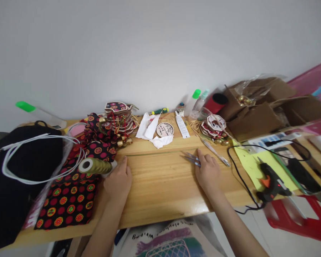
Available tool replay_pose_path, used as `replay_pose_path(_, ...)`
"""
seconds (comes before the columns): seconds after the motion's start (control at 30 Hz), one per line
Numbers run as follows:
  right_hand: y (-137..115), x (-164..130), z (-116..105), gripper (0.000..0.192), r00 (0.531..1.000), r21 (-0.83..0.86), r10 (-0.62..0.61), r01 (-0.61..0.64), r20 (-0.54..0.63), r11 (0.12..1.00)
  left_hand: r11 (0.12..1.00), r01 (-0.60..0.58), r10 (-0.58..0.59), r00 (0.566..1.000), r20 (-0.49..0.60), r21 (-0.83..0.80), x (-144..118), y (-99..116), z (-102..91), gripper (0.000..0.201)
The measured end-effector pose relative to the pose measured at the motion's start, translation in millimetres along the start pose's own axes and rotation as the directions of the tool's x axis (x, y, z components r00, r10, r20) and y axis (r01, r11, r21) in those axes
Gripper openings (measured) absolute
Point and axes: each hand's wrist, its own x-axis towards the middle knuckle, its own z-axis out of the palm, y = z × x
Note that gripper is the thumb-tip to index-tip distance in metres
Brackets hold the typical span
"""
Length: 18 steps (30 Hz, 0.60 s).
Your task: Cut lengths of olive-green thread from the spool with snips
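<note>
My left hand [118, 181] is closed around the white end of a spool of olive thread [97, 166], which lies tilted on its side. A length of this thread [157, 154] runs taut across the table from my left fingertips to my right. My right hand [209, 173] is closed on a small pair of scissors [192, 159]; the blades point left and the handles are hidden in the palm. Its thumb and index finger meet at the thread's right end. A white pen-like tool [216, 152] lies just beyond the right hand.
Patterned cloth [66, 203] and a coil of white cord [24, 180] lie left. Behind are stacked charms with bells [117, 119], a round printed disc [165, 130], a glue tube [182, 125] and more charms [214, 125]. A glue gun [273, 184] and cardboard boxes [256, 119] stand right.
</note>
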Motion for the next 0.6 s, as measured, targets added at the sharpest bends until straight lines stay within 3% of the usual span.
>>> replay_pose_path(0.6, 1.9, 3.6, 0.6, 0.043, 1.000, -0.073, -0.026, 0.027, 0.010, 0.997, 0.998, 0.047, -0.044, 0.996, 0.073, -0.034, 1.1, 3.8, -4.5, 0.045)
